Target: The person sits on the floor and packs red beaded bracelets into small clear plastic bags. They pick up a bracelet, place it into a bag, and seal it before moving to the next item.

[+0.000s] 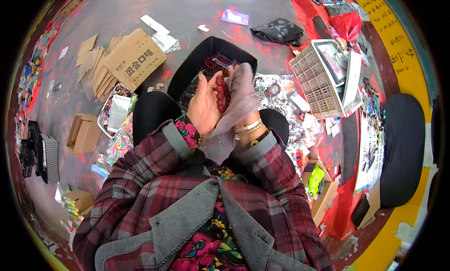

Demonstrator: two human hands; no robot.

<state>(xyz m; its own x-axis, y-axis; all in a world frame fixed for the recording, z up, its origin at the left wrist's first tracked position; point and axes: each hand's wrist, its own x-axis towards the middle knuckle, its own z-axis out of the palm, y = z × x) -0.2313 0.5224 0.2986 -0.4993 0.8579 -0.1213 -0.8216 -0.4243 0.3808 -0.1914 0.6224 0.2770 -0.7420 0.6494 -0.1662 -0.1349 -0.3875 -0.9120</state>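
Smooth, rounded dark red beads (pixel 220 89) run in a string, with a soft, wrinkled mauve-grey cloth (pixel 243 93) beside them. The black bin (pixel 187 67) has tall, smooth walls and holds more red strands (pixel 212 63). Beyond its far edge, grey floor (pixel 201 13) gives open room; stiff brown cardboard (pixel 133 60) lies left of it, shiny clear packets (pixel 276 95) to its right. Over the bin's near side, the left grip (pixel 205 104) grasps the dark red beads, which lie between the 2 palms; cloth drapes the right grip (pixel 249 120), so I cannot tell its closure.
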